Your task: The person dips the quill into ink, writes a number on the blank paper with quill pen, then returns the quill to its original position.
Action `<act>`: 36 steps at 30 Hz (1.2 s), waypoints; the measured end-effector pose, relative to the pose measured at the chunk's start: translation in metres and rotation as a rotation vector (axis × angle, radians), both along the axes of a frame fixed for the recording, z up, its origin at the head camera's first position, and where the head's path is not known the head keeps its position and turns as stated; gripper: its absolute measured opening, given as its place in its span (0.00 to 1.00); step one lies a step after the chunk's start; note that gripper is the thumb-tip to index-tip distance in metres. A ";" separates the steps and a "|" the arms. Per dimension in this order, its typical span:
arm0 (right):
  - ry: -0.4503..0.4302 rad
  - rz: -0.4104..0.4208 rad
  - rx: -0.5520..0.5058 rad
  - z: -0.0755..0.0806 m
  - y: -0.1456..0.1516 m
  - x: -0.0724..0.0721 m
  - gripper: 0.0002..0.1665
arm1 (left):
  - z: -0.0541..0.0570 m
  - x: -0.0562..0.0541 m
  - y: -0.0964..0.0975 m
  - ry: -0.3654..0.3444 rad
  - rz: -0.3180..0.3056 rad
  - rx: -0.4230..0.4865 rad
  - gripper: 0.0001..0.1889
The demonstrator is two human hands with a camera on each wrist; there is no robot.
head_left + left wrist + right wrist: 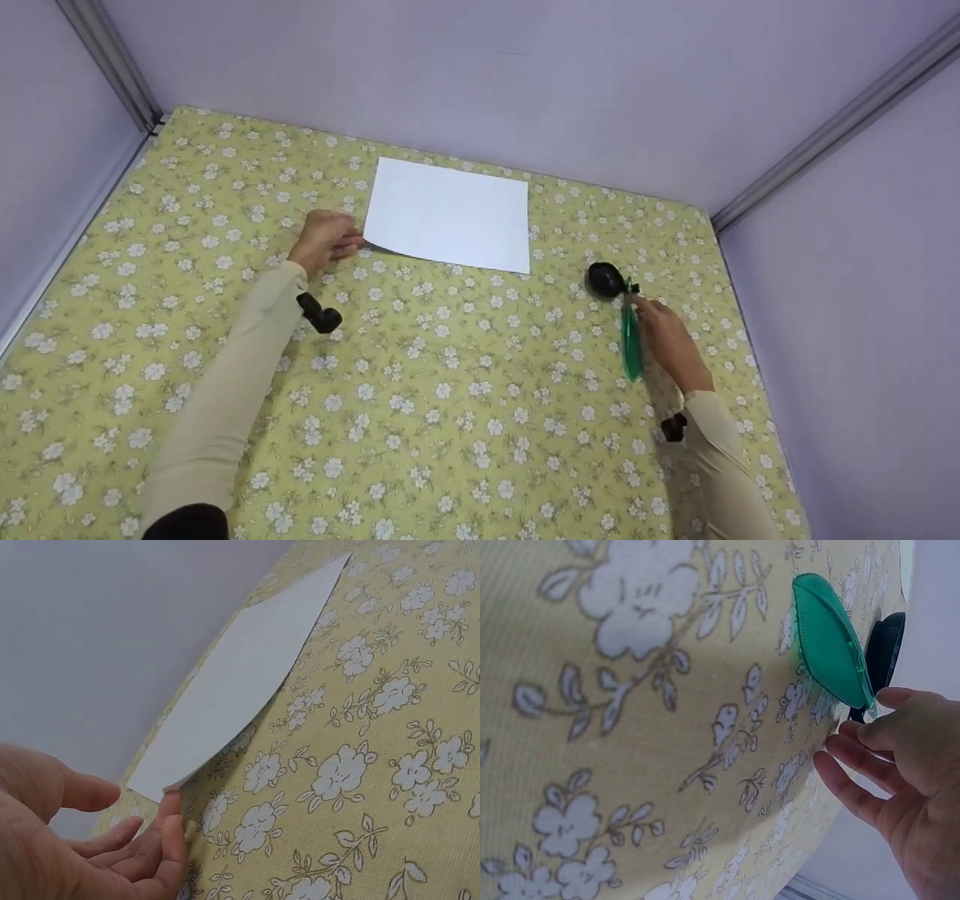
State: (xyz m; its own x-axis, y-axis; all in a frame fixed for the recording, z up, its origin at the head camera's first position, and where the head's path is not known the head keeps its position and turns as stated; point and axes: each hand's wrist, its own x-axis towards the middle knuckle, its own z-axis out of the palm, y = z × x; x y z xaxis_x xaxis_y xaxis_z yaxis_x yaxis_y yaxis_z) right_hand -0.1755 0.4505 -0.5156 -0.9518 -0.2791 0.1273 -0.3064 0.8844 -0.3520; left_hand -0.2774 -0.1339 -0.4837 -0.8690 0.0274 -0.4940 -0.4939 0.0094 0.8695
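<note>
At the near left corner of a white sheet of paper (450,214), my left hand (326,240) touches the edge with its fingertips. The left wrist view shows one fingertip against the lifted corner and the thumb held apart from the sheet (217,682). The sheet's near edge bows up off the cloth. On the right, my right hand (667,337) pinches one end of a see-through green protractor (829,641) between thumb and index finger; its other fingers are spread. The protractor is tilted up, nearly edge-on from above. Just beyond it lies a rounded black object (604,280), partly hidden in the right wrist view.
A yellow flowered cloth (450,420) covers the table. Pale panels (450,82) stand along the back and both sides, with grey metal posts (840,116) at the corners. Black wrist mounts (319,313) sit on both sleeves.
</note>
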 end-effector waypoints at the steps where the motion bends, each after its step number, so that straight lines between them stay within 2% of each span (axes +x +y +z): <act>1: -0.003 -0.001 0.000 0.000 -0.001 0.000 0.25 | -0.001 0.000 0.000 0.004 0.017 0.000 0.28; 5: -0.009 -0.001 -0.001 -0.001 -0.005 -0.001 0.24 | -0.006 -0.001 0.002 0.026 0.050 -0.009 0.26; 11: 0.051 0.036 0.059 -0.001 -0.006 -0.001 0.23 | -0.017 -0.002 0.006 0.095 0.003 -0.032 0.17; 16: 0.074 0.019 0.100 0.000 -0.005 -0.004 0.21 | -0.022 -0.002 0.009 0.139 -0.018 -0.061 0.19; 22: 0.077 0.016 0.130 -0.001 -0.004 -0.005 0.19 | -0.025 -0.003 0.009 0.127 -0.012 -0.052 0.25; 28: 0.104 0.027 0.156 0.000 -0.006 -0.008 0.20 | -0.029 -0.005 0.011 0.129 0.024 -0.051 0.21; 33: 0.105 0.024 0.182 -0.002 -0.006 -0.009 0.20 | -0.028 -0.008 0.010 0.062 0.031 0.056 0.23; 36: 0.122 0.033 0.205 -0.004 -0.006 -0.008 0.18 | -0.028 -0.009 0.007 0.015 0.012 0.108 0.26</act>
